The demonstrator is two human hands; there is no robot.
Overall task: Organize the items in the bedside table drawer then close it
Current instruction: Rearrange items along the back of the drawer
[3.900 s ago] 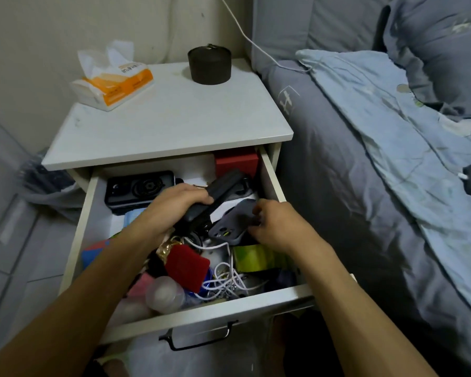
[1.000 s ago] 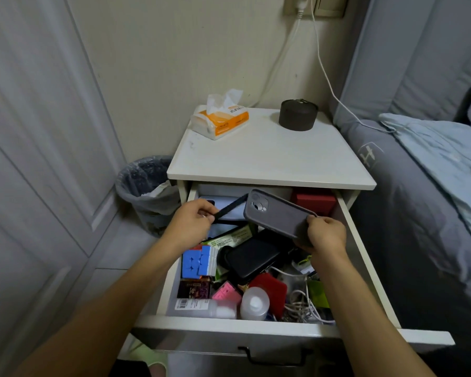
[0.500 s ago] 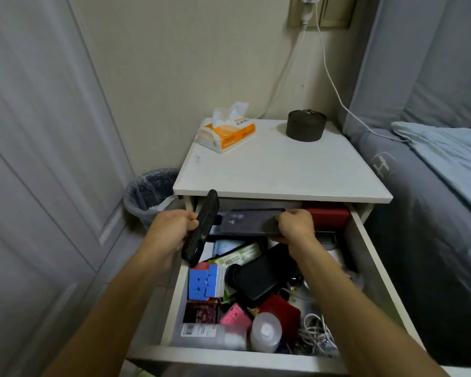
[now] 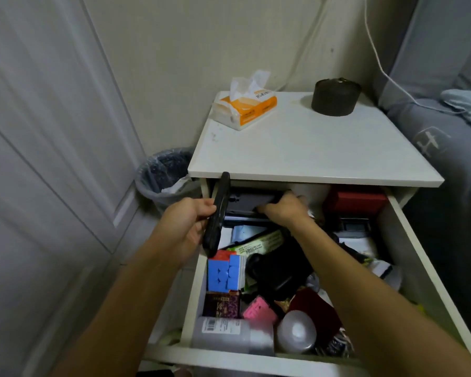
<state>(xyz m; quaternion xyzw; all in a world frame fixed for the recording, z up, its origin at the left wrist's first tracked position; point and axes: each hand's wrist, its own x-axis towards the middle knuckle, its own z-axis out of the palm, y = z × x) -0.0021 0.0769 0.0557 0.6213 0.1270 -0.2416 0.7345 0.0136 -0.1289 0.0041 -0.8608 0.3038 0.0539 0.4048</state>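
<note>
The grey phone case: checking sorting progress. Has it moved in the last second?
Yes. The grey phone case went from above the clutter to the drawer's back, under the tabletop.

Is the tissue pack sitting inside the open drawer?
No, the tissue pack lies on the bedside table top, above the open drawer.

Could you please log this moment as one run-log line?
drawer: open | left hand: grips black phone case | right hand: holds grey phone case at drawer back

Tissue pack (image 4: pixel 244 110), black tin (image 4: pixel 335 97), bin (image 4: pixel 163 172)
</note>
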